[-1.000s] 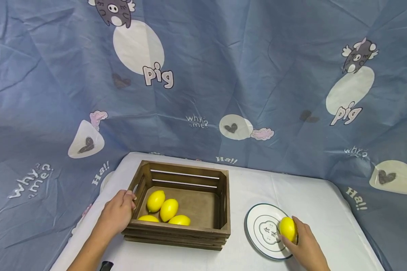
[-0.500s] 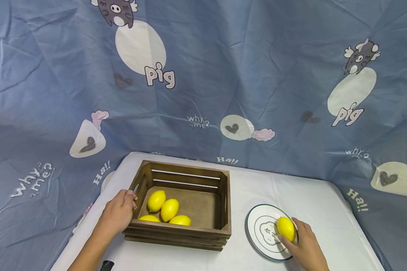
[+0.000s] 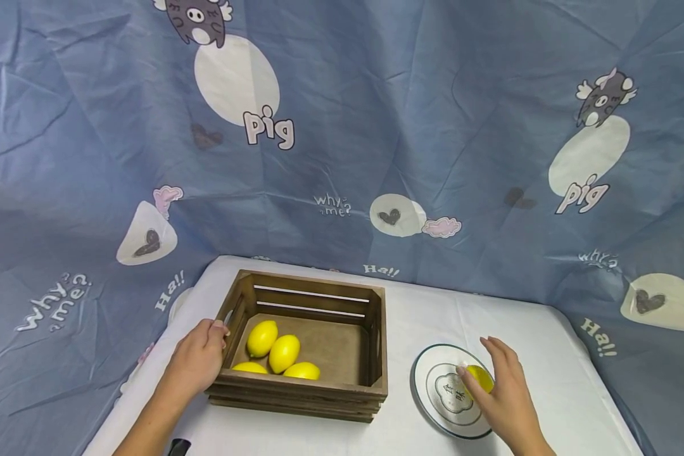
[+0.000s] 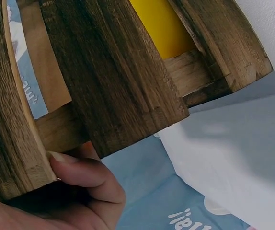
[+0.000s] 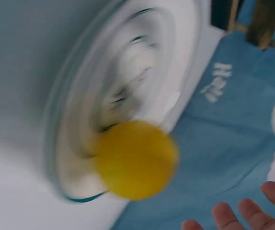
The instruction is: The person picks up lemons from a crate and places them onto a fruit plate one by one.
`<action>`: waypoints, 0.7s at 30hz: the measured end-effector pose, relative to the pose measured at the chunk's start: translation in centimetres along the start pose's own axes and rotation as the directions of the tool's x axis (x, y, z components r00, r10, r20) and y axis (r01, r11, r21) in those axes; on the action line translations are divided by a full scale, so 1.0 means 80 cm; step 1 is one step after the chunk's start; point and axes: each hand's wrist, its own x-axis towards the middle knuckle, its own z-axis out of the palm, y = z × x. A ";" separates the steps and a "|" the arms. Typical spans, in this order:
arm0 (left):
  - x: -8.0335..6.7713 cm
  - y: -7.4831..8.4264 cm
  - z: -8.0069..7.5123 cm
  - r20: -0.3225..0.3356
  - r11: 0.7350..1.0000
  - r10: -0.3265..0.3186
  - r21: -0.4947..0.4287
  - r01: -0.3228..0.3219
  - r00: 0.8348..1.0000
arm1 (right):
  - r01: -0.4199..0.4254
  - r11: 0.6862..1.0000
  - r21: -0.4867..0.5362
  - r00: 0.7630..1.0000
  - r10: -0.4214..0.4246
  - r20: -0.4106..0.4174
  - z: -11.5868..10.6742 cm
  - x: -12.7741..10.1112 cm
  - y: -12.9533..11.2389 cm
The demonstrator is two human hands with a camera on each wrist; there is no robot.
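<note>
On the white counter [image 3: 422,310], the wooden crate [image 3: 319,380] is gripped at its 9 o'clock wall by the left hand [image 3: 196,361]. At 3 o'clock lies the plate [image 3: 433,373]; the right hand [image 3: 504,396] hovers with fingers spread, holding nothing, above the lemon [image 3: 479,378] resting there.

A table covered in white cloth [image 3: 422,316] carries a slatted wooden crate [image 3: 319,386] at left and a round plate [image 3: 433,386] at right.

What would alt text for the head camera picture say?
A person's right hand, fingers spread, hovers over a yellow lemon on a white plate. Their left hand grips a wooden crate holding four lemons.
</note>
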 end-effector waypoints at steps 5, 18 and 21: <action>0.001 -0.001 0.000 0.002 1.000 0.004 -0.003 -0.004 1.000 | 0.064 0.996 0.057 0.998 -0.064 0.002 -0.002 0.018 -0.041; -0.001 -0.001 -0.002 0.019 1.000 -0.009 -0.013 0.009 1.000 | 0.343 0.937 0.061 0.937 -0.346 0.044 0.005 0.063 -0.136; 0.000 -0.001 -0.002 0.021 1.000 -0.010 -0.014 0.011 1.000 | 0.410 0.909 0.077 0.908 -0.414 0.059 0.010 0.072 -0.157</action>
